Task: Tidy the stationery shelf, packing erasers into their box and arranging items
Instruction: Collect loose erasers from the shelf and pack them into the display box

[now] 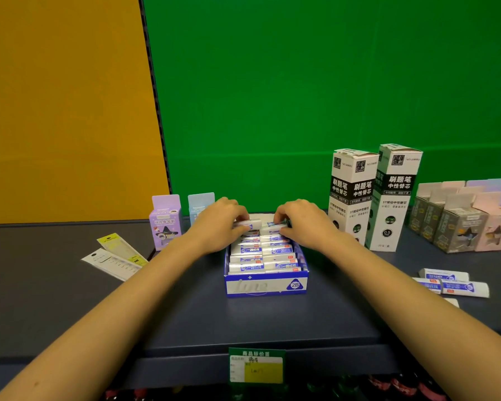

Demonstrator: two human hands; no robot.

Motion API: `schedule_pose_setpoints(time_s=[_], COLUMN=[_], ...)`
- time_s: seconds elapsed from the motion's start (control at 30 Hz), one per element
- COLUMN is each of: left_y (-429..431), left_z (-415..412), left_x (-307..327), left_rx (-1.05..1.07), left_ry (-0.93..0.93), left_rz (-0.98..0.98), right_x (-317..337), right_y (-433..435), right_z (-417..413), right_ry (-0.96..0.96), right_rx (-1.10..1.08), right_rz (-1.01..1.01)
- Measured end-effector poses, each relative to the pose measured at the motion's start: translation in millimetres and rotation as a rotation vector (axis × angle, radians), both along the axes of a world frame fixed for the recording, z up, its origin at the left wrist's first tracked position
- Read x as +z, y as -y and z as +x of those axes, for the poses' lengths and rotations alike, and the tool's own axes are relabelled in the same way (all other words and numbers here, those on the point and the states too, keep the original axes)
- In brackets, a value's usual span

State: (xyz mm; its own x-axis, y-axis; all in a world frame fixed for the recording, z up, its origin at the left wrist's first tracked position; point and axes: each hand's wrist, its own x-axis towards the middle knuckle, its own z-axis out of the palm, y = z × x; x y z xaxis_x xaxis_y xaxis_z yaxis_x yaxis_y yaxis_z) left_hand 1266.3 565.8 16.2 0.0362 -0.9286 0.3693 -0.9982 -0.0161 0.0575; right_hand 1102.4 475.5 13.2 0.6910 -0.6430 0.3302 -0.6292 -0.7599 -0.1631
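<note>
A blue and white eraser box (265,286) marked 2B stands open in the middle of the dark shelf, filled with several rows of wrapped erasers (260,257). My left hand (218,224) pinches one eraser (247,224) at the back left of the box. My right hand (298,221) grips another eraser (273,224) at the back right. Both held erasers sit just above the rear row. Loose erasers (457,286) lie on the shelf at the right.
Two tall white and black refill boxes (373,198) stand right of the eraser box. Small grey and pink cartons (460,221) fill the far right. A purple carton (165,222) and a blue one (200,205) stand at left, with flat packets (116,259). A price tag (256,369) hangs on the shelf's front edge.
</note>
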Motion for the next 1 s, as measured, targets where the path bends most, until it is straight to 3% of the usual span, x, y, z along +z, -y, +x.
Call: schedule_pose_setpoints(time_s=[0.43, 1.0], left_y=[1.4, -13.6], left_z=[-10.2, -16.0], left_x=[-3.5, 5.8], left_rx=[0.096, -0.012], left_ry=[0.092, 0.149], left_rz=[-0.028, 0.032], right_x=[3.1, 10.0], right_y=[-4.5, -21.4], right_z=[2.4, -13.3], right_ry=[-0.085, -0.061], right_rx=[-0.005, 0.023], right_rz=[-0.091, -0.097])
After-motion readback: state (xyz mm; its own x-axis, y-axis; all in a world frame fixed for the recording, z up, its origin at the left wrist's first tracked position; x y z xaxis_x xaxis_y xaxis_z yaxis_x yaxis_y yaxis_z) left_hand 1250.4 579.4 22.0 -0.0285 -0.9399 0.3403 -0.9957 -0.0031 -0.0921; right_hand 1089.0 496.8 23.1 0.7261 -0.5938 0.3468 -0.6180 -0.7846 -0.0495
